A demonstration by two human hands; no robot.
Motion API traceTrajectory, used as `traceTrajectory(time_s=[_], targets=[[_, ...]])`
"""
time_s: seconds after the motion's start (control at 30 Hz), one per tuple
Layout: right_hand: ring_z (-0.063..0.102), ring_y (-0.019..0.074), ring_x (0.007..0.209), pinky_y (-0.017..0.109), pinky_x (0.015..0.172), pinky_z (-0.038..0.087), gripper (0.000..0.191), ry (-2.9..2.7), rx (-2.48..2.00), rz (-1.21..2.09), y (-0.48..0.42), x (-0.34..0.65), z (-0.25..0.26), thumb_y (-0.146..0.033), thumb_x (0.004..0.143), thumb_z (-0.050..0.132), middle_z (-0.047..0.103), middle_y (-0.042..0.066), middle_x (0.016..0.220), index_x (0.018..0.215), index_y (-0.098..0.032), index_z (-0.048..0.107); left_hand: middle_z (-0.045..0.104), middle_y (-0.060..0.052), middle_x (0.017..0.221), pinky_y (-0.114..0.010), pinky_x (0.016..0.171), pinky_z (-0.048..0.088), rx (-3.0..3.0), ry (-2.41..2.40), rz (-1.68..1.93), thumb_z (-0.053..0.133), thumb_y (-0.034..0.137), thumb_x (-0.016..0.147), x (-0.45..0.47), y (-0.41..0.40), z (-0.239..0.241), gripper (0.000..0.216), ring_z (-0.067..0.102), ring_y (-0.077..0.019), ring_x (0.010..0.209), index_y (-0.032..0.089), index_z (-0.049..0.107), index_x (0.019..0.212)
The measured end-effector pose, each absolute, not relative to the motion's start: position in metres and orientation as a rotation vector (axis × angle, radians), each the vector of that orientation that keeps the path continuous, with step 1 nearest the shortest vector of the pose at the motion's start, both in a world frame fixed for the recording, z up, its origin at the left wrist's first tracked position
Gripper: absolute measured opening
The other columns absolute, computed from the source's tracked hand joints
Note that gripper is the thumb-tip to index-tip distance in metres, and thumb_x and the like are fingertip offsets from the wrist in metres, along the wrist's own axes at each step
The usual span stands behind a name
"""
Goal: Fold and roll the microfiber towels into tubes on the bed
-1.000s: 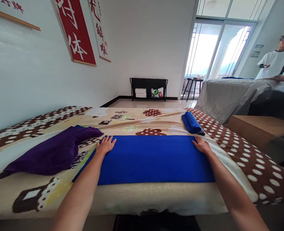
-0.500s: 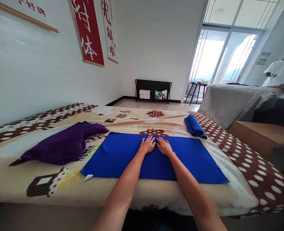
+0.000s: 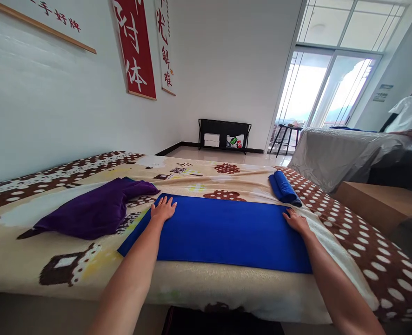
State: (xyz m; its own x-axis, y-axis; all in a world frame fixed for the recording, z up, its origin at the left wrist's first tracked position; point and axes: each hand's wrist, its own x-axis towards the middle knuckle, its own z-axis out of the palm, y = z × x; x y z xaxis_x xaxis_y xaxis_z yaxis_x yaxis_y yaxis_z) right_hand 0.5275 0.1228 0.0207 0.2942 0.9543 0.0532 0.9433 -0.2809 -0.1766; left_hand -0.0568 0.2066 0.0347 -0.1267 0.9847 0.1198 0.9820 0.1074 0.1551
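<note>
A blue cloth [image 3: 223, 232], like a towel, lies spread flat on the patterned blanket [image 3: 192, 284] in front of me. My left hand [image 3: 163, 209] rests palm down at its far left corner, fingers spread. At the far right corner my right hand [image 3: 296, 220] lies on the cloth's edge, fingers stretched out. Just beyond that hand is a rolled blue cloth [image 3: 283, 187]. A crumpled purple cloth [image 3: 90, 209] lies to the left of the flat one. My left forearm covers part of the cloth's near left side.
A cardboard box [image 3: 369, 202] and a table under grey plastic sheeting [image 3: 331, 153] stand to the right. A person in a white shirt [image 3: 410, 114] is beyond them. A black rack [image 3: 224, 132] stands by the far wall, with a stool [image 3: 285, 137] near the glass door.
My hands have moved apart from the middle of the blue cloth's far edge, the left to its left corner and the right to its right corner. The cloth looks smoother.
</note>
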Motion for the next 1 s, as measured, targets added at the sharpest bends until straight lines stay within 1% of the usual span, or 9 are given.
traceTrajectory(time_s=[0.17,0.27,0.37,0.47,0.57,0.67,0.73,0.83,1.0], targets=[[0.03,0.0235,0.147,0.045,0.118,0.024,0.049,-1.938,-2.18,0.05,0.149,0.446,0.017,-0.039,0.103,0.033,0.037,0.012,0.157,0.146,-0.019,0.045,0.055,-0.011,0.135,-0.05,0.098,0.05,2.339,2.059,0.367,0.06,0.038,0.094,0.06,0.209,0.032,0.042,0.058,-0.0261,0.117,0.018,0.055,0.131],[0.039,0.0273,0.14,0.054,0.116,0.027,0.052,-2.08,-1.998,0.072,0.169,0.369,0.006,-0.046,0.099,0.049,0.04,0.011,0.154,0.144,-0.021,0.046,0.058,-0.011,0.13,-0.046,0.093,0.053,2.514,1.795,0.38,0.06,0.038,0.094,0.157,0.196,0.018,0.039,0.061,-0.0236,0.111,0.018,0.056,0.128],[0.041,0.0283,0.138,0.056,0.115,0.028,0.052,-2.13,-1.924,0.088,0.178,0.329,-0.003,-0.046,0.097,0.054,0.041,0.011,0.152,0.142,-0.022,0.048,0.057,-0.011,0.131,-0.046,0.095,0.053,2.578,1.685,0.388,0.058,0.037,0.095,0.206,0.183,0.006,0.037,0.06,-0.0231,0.112,0.019,0.057,0.127],[0.035,0.027,0.143,0.054,0.118,0.022,0.053,-2.119,-1.95,0.1,0.175,0.345,-0.003,-0.047,0.099,0.049,0.038,0.01,0.156,0.145,-0.023,0.045,0.053,-0.011,0.138,-0.051,0.101,0.048,2.544,1.709,0.369,0.059,0.038,0.094,0.187,0.187,0.004,0.042,0.056,-0.0263,0.12,0.02,0.055,0.131],[0.026,0.0202,0.148,0.046,0.12,0.018,0.05,-2.037,-2.075,0.102,0.162,0.401,0.001,-0.043,0.103,0.032,0.034,0.006,0.159,0.15,-0.026,0.039,0.042,-0.012,0.152,-0.06,0.113,0.032,2.421,1.852,0.317,0.056,0.046,0.095,0.12,0.201,0.01,0.053,0.042,-0.0317,0.136,0.021,0.047,0.141],[0.024,0.0193,0.15,0.045,0.119,0.021,0.053,-1.912,-2.239,0.095,0.139,0.469,0.008,-0.042,0.103,0.025,0.031,0.006,0.16,0.152,-0.026,0.037,0.028,-0.01,0.162,-0.06,0.118,0.017,2.266,2.031,0.265,0.031,0.05,0.101,0.038,0.206,0.019,0.056,0.023,-0.0294,0.15,0.027,0.035,0.152],[0.027,0.022,0.148,0.048,0.118,0.024,0.054,-1.831,-2.338,0.088,0.123,0.507,0.013,-0.041,0.102,0.026,0.032,0.009,0.159,0.151,-0.024,0.039,0.025,-0.01,0.163,-0.059,0.118,0.016,2.173,2.138,0.243,0.023,0.048,0.101,-0.01,0.201,0.025,0.057,0.019,-0.0281,0.151,0.027,0.034,0.153],[0.03,0.0272,0.147,0.053,0.116,0.025,0.053,-1.77,-2.412,0.053,0.105,0.535,0.022,-0.035,0.1,0.03,0.036,0.015,0.157,0.148,-0.016,0.044,0.026,-0.014,0.162,-0.061,0.117,0.018,2.103,2.212,0.226,0.027,0.043,0.099,-0.052,0.193,0.035,0.058,0.023,-0.03,0.15,0.022,0.037,0.152],[0.021,0.023,0.151,0.048,0.12,0.017,0.054,-1.918,-2.258,-0.039,0.115,0.468,0.028,-0.03,0.1,0.029,0.029,0.011,0.16,0.151,-0.017,0.038,0.028,-0.009,0.161,-0.056,0.119,0.017,2.28,2.03,0.299,0.025,0.045,0.1,0.004,0.192,0.042,0.057,0.022,-0.0256,0.151,0.023,0.036,0.152]])
